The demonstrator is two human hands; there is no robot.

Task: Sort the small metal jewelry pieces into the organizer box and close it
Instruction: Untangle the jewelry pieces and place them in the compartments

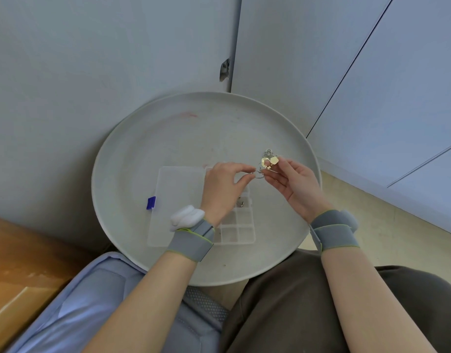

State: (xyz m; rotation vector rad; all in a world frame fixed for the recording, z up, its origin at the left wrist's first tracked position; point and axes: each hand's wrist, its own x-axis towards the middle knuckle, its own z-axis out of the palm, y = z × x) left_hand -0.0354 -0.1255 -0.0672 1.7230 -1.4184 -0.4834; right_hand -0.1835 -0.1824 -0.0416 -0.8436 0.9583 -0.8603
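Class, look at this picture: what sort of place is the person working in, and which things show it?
Probably a room at home or a small workroom, not a factory: a round tray-like table pushed against plain cupboard doors, with a cardboard box on the wood floor beside the seated person.

Setting: a domestic interior, most likely a room corner. Indicators: plain pale walls (92, 59) meeting flat cabinet panels (384, 85); a round grey tray table (168, 128) standing against the wall; a wooden surface (20, 256) at left; a pale blue padded bag (92, 301) beside the seated person
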